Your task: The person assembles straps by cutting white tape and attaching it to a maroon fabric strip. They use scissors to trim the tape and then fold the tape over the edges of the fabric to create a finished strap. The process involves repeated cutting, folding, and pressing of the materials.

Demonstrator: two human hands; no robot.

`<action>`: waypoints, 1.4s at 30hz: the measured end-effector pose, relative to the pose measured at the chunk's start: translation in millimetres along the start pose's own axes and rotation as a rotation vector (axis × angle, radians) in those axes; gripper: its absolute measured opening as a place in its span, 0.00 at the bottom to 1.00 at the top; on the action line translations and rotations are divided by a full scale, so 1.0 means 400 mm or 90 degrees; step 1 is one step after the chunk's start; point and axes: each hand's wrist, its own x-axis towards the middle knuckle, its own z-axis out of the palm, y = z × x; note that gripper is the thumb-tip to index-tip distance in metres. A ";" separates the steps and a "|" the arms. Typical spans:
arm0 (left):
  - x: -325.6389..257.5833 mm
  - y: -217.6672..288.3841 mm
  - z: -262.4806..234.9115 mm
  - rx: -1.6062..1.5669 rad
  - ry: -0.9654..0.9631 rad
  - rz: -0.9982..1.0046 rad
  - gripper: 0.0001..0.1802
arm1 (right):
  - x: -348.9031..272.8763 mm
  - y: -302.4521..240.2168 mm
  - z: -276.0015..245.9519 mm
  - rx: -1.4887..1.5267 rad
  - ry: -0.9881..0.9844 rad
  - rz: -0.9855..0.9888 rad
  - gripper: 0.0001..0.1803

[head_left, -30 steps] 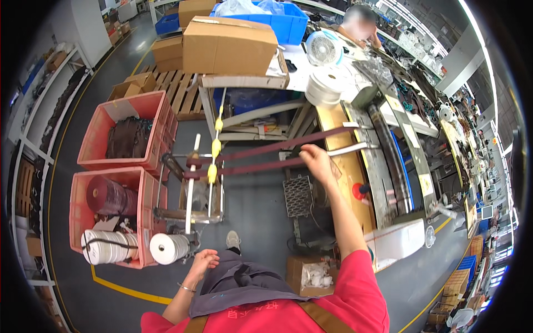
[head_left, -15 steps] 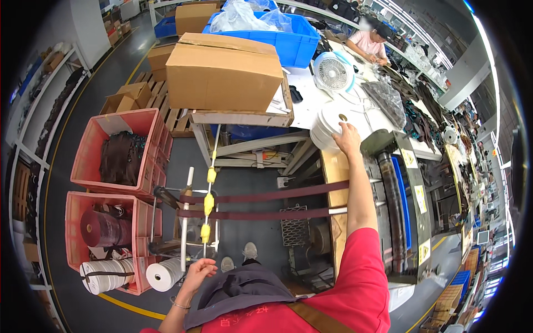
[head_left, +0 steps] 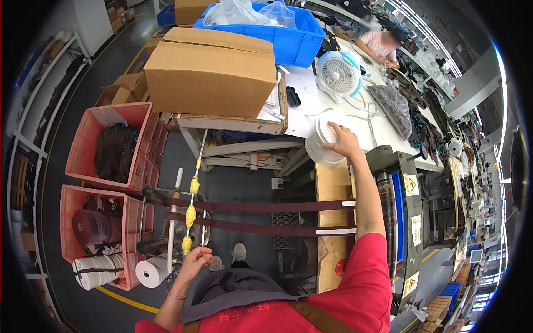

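Nearest, the left hand hangs by the near end of a rod strung with yellow pieces; its grip is loosely curled, roughly half open, with nothing seen in it. Just beyond, two maroon straps run side by side from a white bar on the left to white end pieces on the right, over a wooden board. The right forearm crosses near those ends, with a dark roller to its right.

Farther on, the white roll sits at the near edge of the white worktop. The right hand reaches it: the grip is partly open, fingers spread on the top face, thumb toward the right side. It touches the roll; whether it clasps firmly, I cannot tell.

To handle the roll well, I would hook fingers and thumb around several layers, keep it level so the windings don't slide, and hold the forearm clear of straps and roller.
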 end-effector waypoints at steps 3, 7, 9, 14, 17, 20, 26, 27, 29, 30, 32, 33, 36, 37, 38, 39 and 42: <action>0.009 0.010 0.009 0.007 -0.002 -0.006 0.11 | 0.000 0.032 0.004 0.097 0.032 -0.021 0.41; 0.022 0.028 0.025 0.004 -0.026 0.010 0.11 | -0.010 0.052 -0.032 0.334 0.091 0.001 0.39; 0.030 0.034 0.022 -0.009 -0.042 0.020 0.11 | -0.028 0.071 -0.070 0.531 0.096 0.046 0.35; 0.054 0.137 0.047 -0.038 -0.087 0.101 0.11 | -0.104 0.041 -0.237 0.746 0.109 -0.057 0.32; 0.071 0.243 0.099 -0.032 -0.164 0.197 0.12 | -0.164 -0.050 -0.248 0.915 0.073 -0.174 0.40; 0.051 0.365 0.173 -0.030 -0.220 0.273 0.14 | -0.240 -0.171 -0.210 1.033 -0.024 -0.202 0.46; 0.023 0.434 0.209 -0.267 -0.313 0.340 0.27 | -0.394 -0.459 -0.182 0.795 -0.120 -0.295 0.38; 0.005 0.437 0.200 -0.326 -0.367 0.335 0.30 | -0.416 -0.500 -0.187 0.702 -0.094 -0.312 0.37; -0.016 0.415 0.173 -0.385 -0.341 0.323 0.29 | -0.452 -0.569 -0.199 0.648 -0.094 -0.259 0.34; -0.029 0.402 0.161 -0.414 -0.328 0.316 0.28 | -0.465 -0.596 -0.196 0.616 -0.096 -0.248 0.34; -0.066 0.392 0.140 -0.416 -0.253 0.305 0.27 | -0.496 -0.647 -0.171 0.450 0.001 -0.315 0.35; -0.072 0.379 0.120 -0.426 -0.243 0.301 0.27 | -0.513 -0.677 -0.167 0.446 0.006 -0.330 0.37; -0.104 0.349 0.056 -0.517 -0.223 0.275 0.28 | -0.556 -0.735 -0.177 0.311 0.068 -0.463 0.40; -0.114 0.342 0.032 -0.554 -0.240 0.260 0.28 | -0.578 -0.751 -0.181 0.261 0.052 -0.470 0.42; -0.127 0.332 0.011 -0.591 -0.257 0.245 0.28 | -0.595 -0.757 -0.169 0.245 0.071 -0.488 0.41; -0.140 0.317 -0.002 -0.601 -0.256 0.228 0.28 | -0.610 -0.757 -0.147 0.230 0.090 -0.505 0.40; -0.170 0.268 -0.028 -0.594 -0.282 0.178 0.26 | -0.673 -0.773 -0.109 0.302 0.123 -0.489 0.37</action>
